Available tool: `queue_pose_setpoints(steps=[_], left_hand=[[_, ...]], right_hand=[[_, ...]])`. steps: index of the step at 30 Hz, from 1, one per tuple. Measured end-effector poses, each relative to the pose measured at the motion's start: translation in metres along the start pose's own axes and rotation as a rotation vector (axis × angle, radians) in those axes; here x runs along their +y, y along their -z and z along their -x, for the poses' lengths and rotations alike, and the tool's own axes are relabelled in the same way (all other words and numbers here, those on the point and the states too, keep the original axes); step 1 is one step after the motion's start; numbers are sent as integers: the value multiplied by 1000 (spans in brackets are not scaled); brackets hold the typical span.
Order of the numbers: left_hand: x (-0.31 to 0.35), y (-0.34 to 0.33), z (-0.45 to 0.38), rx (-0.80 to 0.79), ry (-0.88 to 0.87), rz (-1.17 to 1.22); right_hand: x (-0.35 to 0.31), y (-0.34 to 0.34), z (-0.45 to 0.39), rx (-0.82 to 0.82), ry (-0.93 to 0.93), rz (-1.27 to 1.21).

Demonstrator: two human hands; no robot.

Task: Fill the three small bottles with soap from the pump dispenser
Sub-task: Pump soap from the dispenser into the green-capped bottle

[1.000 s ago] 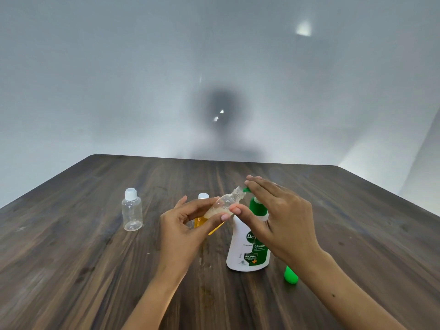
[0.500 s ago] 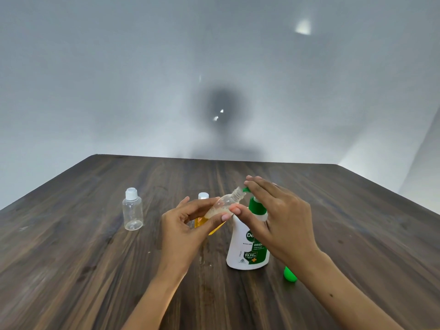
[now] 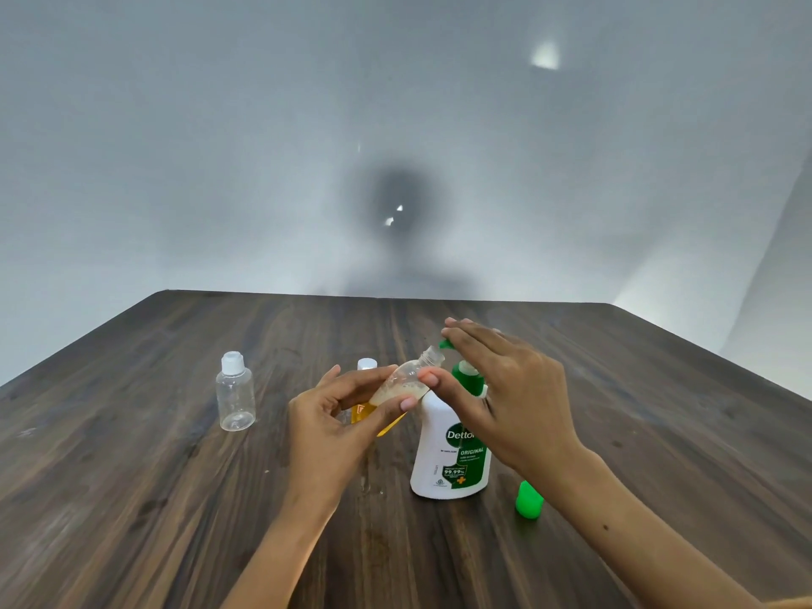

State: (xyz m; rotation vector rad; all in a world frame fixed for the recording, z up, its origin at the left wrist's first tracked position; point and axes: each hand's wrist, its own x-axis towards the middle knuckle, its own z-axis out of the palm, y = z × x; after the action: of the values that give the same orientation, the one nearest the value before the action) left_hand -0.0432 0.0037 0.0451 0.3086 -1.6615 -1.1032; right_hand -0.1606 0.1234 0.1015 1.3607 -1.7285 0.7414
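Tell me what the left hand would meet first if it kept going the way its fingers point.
Likely the right hand: the left hand points right, its thumbtip nearly touching the right thumb. Depth is uncertain.

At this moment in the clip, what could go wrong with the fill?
1. The left hand holds the small bottle tilted at the pump spout; soap may miss its narrow neck and drip onto the table.
2. The right hand pressing down could tip the dispenser.

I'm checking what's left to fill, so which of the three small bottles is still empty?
The clear capped bottle standing alone at far left. The tilted uncapped bottle in the left hand holds soap, and the capped one behind shows yellow.
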Motion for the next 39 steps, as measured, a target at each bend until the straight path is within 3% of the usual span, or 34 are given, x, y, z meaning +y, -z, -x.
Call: queue_pose_setpoints(steps=[39], left_hand=[[4, 0, 0, -25, -55, 0]], right_hand=[[-6, 4, -2, -26, -11, 32]])
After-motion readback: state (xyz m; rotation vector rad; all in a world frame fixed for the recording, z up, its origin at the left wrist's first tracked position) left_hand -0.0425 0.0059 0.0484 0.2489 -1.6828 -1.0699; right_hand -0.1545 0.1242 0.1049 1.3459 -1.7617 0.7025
